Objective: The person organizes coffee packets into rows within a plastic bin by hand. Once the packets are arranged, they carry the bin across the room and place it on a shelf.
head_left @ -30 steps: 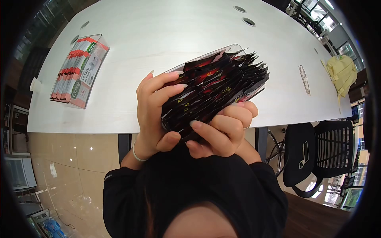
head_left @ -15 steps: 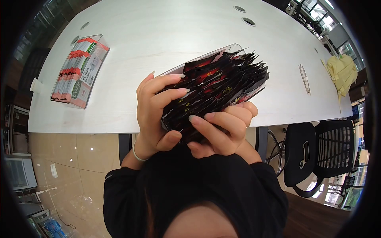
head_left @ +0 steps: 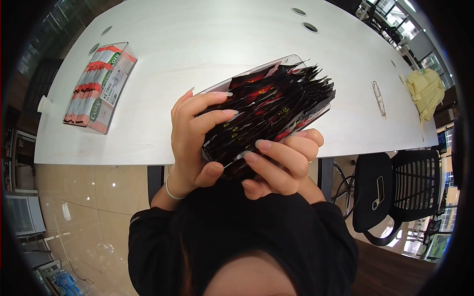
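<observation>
Our left hand (head_left: 195, 135) reaches up around the left end of the clear container (head_left: 295, 59), its index and middle fingers apart across the black packets (head_left: 271, 103) and its thumb at the near end, clamped on the load. Our right hand (head_left: 289, 160) curls at the near right side, knuckles toward the right; its index fingertip touches the packets, the middle fingertip lies just beside it, and the thumb sits below. We cannot tell whether they pinch a packet.

We have the packets in the container, tilted across the near edge of the white table (head_left: 173, 44). Tabletop stretches beyond them, and leftward to the box of red-and-white packets (head_left: 98, 89). On the right, the glasses (head_left: 378, 99) lie short of the yellow cloth (head_left: 424, 91).

Since the earlier frame, our right index fingertip and thumb have shifted slightly right and nearer us; our left hand has barely changed.
</observation>
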